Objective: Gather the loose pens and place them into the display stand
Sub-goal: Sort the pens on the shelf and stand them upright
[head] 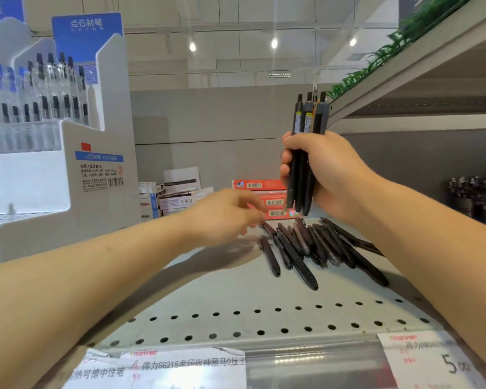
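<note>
Several pens (44, 88) fill display stand (68, 178); right hand (317, 169) grips a bundle (306, 153).

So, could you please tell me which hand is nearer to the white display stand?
Left. The left hand reaches over the shelf just right of the display stand; the right hand is farther right, holding a bundle of pens upright.

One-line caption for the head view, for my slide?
Right hand holds pen bundle; left hand reaches toward loose pens.
</note>
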Available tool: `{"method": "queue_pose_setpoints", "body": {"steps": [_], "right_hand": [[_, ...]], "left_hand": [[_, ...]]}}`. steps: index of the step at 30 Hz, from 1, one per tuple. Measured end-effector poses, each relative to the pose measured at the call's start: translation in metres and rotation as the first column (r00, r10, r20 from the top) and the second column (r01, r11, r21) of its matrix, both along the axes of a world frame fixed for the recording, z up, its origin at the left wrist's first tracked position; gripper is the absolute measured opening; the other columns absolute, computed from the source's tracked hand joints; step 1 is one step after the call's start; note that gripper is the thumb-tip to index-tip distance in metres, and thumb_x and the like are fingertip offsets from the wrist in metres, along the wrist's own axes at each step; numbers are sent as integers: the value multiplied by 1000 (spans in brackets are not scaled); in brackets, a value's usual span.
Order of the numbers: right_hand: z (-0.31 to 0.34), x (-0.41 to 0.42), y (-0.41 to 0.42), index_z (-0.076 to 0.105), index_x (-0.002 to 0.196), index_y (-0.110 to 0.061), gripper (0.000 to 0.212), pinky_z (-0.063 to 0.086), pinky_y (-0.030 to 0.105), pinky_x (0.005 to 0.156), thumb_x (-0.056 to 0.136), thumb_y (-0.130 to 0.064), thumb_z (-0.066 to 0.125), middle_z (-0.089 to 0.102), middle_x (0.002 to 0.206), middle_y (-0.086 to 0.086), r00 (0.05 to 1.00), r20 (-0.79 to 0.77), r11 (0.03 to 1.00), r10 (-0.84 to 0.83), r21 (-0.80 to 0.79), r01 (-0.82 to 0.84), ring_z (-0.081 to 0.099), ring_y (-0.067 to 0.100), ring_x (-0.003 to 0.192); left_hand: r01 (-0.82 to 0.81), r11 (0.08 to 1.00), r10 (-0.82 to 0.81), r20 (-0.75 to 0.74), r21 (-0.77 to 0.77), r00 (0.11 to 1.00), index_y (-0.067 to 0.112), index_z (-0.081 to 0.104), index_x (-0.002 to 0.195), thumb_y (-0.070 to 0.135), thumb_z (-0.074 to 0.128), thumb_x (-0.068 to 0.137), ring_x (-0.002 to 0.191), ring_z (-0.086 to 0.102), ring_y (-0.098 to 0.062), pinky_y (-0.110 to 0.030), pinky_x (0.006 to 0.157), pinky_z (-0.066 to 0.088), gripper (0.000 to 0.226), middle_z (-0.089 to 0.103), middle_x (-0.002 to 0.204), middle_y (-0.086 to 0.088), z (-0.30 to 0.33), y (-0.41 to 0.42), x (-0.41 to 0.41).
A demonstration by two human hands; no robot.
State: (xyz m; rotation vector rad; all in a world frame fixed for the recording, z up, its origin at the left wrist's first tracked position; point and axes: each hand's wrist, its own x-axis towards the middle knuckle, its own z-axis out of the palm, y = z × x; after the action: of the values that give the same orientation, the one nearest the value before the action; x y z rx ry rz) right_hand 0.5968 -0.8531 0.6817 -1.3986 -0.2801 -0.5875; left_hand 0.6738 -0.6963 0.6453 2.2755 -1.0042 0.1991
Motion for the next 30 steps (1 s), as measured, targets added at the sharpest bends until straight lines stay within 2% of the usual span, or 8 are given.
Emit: {"method": "queue_pose_setpoints", "body": {"steps": [3, 6, 13, 16, 19, 22, 25, 30], "right_hand": [[-1, 1, -2, 57, 90, -13, 11, 50, 30, 60, 98, -7, 54, 54, 60, 0, 999, 0, 999, -37, -21, 37, 54, 14, 53], [-4, 2, 1, 59, 91, -12, 11, 51, 29, 59, 99, -6, 53, 56, 60, -1, 1000, -18, 995, -22, -95, 20, 55, 12, 53], [-6, 3, 5, 62, 99, -12, 9, 54, 27, 57, 99, -7, 54, 57, 62, -2, 997, -73, 984, 24, -176, -37, 56, 12, 53], [-8, 3, 5, 62, 97, -12, 10, 55, 26, 57, 99, -7, 54, 58, 63, -1, 994, -96, 978, 45, -197, -63, 58, 12, 54], [-11, 4, 6, 62, 95, -11, 10, 59, 26, 60, 99, -5, 55, 61, 66, 1, 987, -134, 968, 90, -223, -118, 63, 12, 58], [-16, 7, 7, 64, 100, -11, 8, 63, 31, 65, 98, -5, 60, 66, 68, 1, 975, -184, 955, 127, -242, -171, 68, 14, 63], [-20, 11, 8, 65, 102, -12, 8, 64, 41, 79, 96, -5, 63, 69, 77, 7, 958, -242, 948, 155, -237, -213, 72, 21, 72], [-20, 13, 7, 65, 111, -7, 18, 63, 46, 83, 93, -2, 66, 72, 86, 13, 953, -254, 941, 163, -252, -228, 73, 24, 77]], "left_hand": [[76, 979, -99, 117, 191, 988, 44, 62, 103, 54, 53, 95, 73, 55, 14, -10, 61, 38, 16, 59, 79, 30, -11, -19, -12], [28, 946, -105, 224, 322, 969, 37, 57, 89, 47, 54, 94, 78, 52, 5, -17, 62, 35, 12, 56, 81, 23, -10, -25, -17], [-178, 866, 142, 110, 468, 984, 34, 55, 115, 38, 58, 92, 90, 55, -11, -30, 75, 43, 23, 56, 96, 12, 6, 7, 0], [-230, 847, 218, 82, 480, 972, 34, 55, 119, 35, 59, 93, 90, 58, -14, -24, 70, 45, 26, 55, 97, 10, 10, 15, 5], [-223, 868, 262, -28, 443, 965, 28, 58, 119, 27, 61, 93, 71, 65, -10, -17, 48, 49, 26, 57, 97, 7, 13, 20, 10], [-243, 891, 280, -43, 383, 959, 28, 55, 128, 23, 63, 92, 59, 68, -8, -17, 49, 52, 37, 64, 91, 5, 15, 24, 15], [-221, 960, 238, -82, 169, 968, 30, 53, 133, 18, 64, 92, 66, 70, -10, -21, 52, 55, 45, 74, 84, 3, 19, 24, 18], [-76, 971, 53, -107, -228, 993, 28, 64, 117, 20, 64, 92, 69, 70, -12, -19, 55, 53, 26, 75, 95, -4, 30, 29, 6]]}}
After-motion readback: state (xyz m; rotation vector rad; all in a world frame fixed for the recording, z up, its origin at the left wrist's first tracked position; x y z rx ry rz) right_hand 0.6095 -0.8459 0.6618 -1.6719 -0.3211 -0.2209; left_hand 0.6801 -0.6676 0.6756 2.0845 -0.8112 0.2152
